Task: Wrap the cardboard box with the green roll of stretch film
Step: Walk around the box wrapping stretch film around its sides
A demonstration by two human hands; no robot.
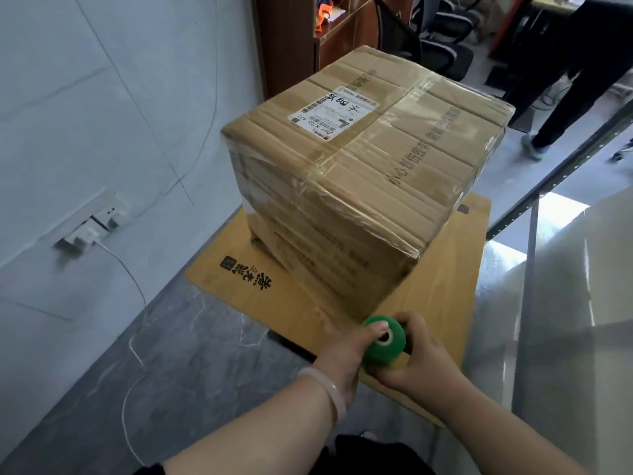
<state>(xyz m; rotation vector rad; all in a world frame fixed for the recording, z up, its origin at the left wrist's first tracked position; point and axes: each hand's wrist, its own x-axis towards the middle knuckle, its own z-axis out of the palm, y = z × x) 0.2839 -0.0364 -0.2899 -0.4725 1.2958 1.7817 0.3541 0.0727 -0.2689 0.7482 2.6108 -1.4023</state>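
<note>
Left hand (337, 351) and right hand (421, 363) are gripping the green roll (383, 344); film (263, 200) is already covering the box (359, 173) sides, so wrapping seems midway.

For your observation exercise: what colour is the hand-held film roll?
The film roll is green, seen in the head view.

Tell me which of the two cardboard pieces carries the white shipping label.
The tall taped cardboard box, on its top face; the flat cardboard sheet under it shows only black printed characters.
</note>
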